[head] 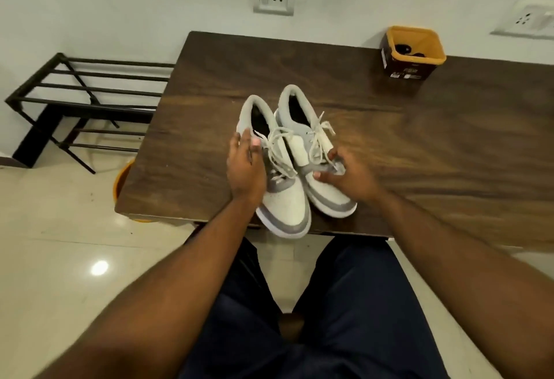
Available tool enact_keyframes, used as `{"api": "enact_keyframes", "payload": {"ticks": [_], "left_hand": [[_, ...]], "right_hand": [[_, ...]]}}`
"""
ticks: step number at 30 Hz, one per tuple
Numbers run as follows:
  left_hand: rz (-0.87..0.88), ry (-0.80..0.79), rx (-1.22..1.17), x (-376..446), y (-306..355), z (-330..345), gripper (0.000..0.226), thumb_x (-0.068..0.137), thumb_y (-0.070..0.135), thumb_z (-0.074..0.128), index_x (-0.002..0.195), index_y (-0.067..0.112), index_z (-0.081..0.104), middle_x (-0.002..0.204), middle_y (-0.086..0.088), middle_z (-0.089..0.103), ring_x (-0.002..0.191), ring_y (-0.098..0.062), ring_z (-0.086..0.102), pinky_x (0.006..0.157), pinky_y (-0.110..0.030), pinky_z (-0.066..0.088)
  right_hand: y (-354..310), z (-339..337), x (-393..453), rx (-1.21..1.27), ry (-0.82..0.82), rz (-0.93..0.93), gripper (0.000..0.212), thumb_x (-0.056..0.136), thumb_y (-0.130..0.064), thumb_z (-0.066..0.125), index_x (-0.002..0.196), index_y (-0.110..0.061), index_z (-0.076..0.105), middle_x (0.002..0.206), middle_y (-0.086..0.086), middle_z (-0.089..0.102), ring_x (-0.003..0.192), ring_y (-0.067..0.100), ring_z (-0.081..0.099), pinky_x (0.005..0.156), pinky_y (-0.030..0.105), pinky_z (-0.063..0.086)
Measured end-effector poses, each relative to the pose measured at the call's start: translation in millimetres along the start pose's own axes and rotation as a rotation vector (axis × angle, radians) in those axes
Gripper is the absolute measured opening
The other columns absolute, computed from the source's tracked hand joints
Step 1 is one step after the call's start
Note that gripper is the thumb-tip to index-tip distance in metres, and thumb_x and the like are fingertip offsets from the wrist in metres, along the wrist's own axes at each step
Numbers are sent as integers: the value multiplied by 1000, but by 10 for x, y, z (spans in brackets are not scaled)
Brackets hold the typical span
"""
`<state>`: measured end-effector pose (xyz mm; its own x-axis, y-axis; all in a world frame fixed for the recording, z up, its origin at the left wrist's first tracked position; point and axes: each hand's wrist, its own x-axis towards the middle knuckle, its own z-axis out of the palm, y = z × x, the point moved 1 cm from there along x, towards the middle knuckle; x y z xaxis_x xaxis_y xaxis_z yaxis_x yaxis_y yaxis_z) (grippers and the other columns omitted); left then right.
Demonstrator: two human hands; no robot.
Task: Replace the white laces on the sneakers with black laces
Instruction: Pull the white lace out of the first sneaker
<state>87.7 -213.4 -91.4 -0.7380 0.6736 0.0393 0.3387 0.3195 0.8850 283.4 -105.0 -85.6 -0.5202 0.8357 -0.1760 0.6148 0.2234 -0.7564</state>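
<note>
White laces [287,141] are seen fully threaded and tied on both grey-and-white sneakers, so the task is judged to be at its very start: nothing has been unlaced yet. The pair is set side by side near the front edge of the dark wooden table [434,144], toes toward the person; the toe of the left sneaker [284,204] overhangs the edge slightly. The left hand [246,165] is laid against the outer side of the left sneaker, fingers fairly straight along the collar, thumb near the tongue; it appears to steady the shoe rather than clasp it. The right hand [344,173] is placed at the side of the right sneaker [317,138], fingers curled at the grey mid-panel beside the lace loops; whether a lace is actually pinched cannot be told, as the fingertips are blurred. Next move, as judged: one bow is to be pulled loose by a free end, then the lace drawn out eyelet by eyelet from the top, with the shoe held down by the other hand. An orange-rimmed tub [412,51] stands at the far side of the table, well apart from the shoes, with dark coiled items inside, presumably the black laces. A label is carried on its brown side, but the print is too small to be read. No brand mark is legible on the sneakers.
</note>
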Motion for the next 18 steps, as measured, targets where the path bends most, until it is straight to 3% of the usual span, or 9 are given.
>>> {"api": "enact_keyframes", "payload": {"ticks": [2,6,11,13,15,18], "left_hand": [[11,-148,48,-308,-17,-38,87,90,69,43,156,18,18,163,-6,15,149,-22,15,120,-44,20],[53,-238,144,-648,-174,-152,113,79,62,67,157,16,-1,165,-3,-1,151,-18,-4,122,-40,10],[101,-234,168,-677,-95,-240,106,82,52,71,157,20,2,165,-7,1,151,-25,-5,122,-48,6],[282,-158,356,-776,19,-241,100,84,54,67,157,20,8,164,-10,3,151,-29,-3,120,-47,3],[508,-140,443,-877,134,-193,86,88,46,66,155,16,21,162,-10,16,150,-27,11,120,-46,14],[516,-357,398,-951,248,-32,82,89,41,66,154,14,25,159,-5,28,147,-22,25,118,-39,27]], "right_hand": [[-16,212,-266,110,93,18,46,71,-40,83,97,-20,52,98,-1,58,90,16,55,73,27,39],[-43,500,-745,66,269,37,55,64,-45,86,104,-20,56,103,-3,54,92,13,54,79,28,45],[-73,566,-977,86,283,29,52,64,-43,86,98,-20,54,102,-1,52,92,14,52,77,30,44],[-54,492,-965,206,220,70,44,66,-42,86,91,-20,56,101,1,57,89,13,53,74,31,44],[-52,374,-934,379,193,135,32,73,-38,82,86,-19,61,96,5,65,85,14,58,79,42,52],[-57,185,-849,470,280,123,11,83,-16,74,86,-18,64,88,3,68,82,16,63,87,46,55]]}}
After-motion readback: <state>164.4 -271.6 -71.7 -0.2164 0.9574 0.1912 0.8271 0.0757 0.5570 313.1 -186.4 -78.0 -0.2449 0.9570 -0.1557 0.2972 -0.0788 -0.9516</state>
